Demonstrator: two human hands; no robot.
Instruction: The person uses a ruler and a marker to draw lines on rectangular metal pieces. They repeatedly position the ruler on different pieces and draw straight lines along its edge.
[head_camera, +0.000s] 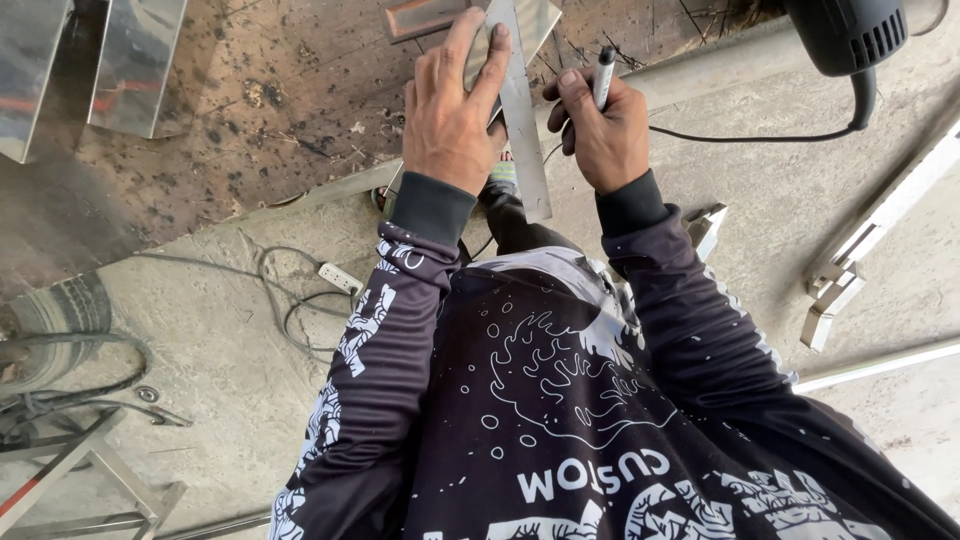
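My left hand (450, 105) presses flat on a steel square ruler (524, 120) and a small metal plate (530, 25) under it, fingers spread over the blade. My right hand (605, 130) grips a black marker pen (603, 75), tip pointing up beside the ruler's right edge. The ruler lies across a long metal bar (720, 62) that runs diagonally over the concrete floor. Both arms wear dark printed sleeves.
A black power tool (845, 35) with its cable (760, 135) rests on the bar at top right. Metal profiles (870, 240) lie at right, shiny sheet pieces (135, 60) at top left. A white extension socket (340, 277) with cords, a tyre (55, 330) and a metal frame (90, 480) are at left.
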